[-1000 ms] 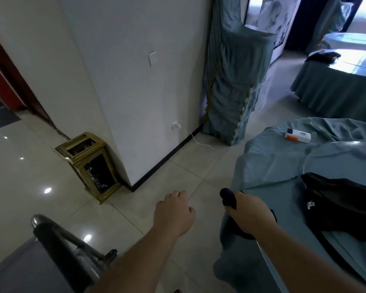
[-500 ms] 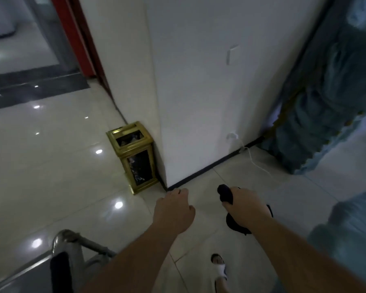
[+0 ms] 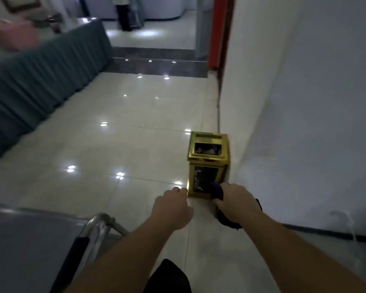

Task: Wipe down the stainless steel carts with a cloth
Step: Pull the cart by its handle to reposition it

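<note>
Gripping a dark cloth (image 3: 217,191), the right hand (image 3: 237,203) hangs beside the left hand (image 3: 171,208).

Wide stretch of shiny tiled floor (image 3: 114,149) runs open straight ahead toward the doorway. On the right, a white wall (image 3: 304,102) closes that side off, with a gold bin (image 3: 207,166) parked right against its corner. Left side is lined by a long table with a pleated blue skirt (image 3: 40,85). Down at lower left, the steel cart (image 3: 30,240) and its handle (image 3: 99,220) sit close below the arms.
</note>
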Tool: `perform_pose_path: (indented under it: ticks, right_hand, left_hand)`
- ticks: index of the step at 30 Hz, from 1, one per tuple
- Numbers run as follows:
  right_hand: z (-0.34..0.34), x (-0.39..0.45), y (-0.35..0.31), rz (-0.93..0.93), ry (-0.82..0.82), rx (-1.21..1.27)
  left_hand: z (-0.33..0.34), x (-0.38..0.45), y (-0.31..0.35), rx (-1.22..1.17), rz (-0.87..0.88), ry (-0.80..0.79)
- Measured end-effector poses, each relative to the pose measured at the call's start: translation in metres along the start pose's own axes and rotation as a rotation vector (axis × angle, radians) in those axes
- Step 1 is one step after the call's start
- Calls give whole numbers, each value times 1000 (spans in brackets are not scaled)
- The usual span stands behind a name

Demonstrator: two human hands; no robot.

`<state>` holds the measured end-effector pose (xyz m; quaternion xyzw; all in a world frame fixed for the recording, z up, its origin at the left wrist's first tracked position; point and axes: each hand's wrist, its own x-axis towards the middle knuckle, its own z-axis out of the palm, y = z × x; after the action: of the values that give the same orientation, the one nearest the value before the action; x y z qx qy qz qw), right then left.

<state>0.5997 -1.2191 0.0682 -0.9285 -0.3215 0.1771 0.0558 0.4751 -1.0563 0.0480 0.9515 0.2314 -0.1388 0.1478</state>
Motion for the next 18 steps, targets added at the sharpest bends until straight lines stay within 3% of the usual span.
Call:
perform_pose_path:
  ticks: [7,18]
  right_hand:
    - [-25,131,-76,-257,-45,-115]
    - [-68,348,-195,-300,-101,-122]
  left_hand:
    - [-34,91,-89,-30,-281,15]
    - [-134,236,-232,-39,-367,117]
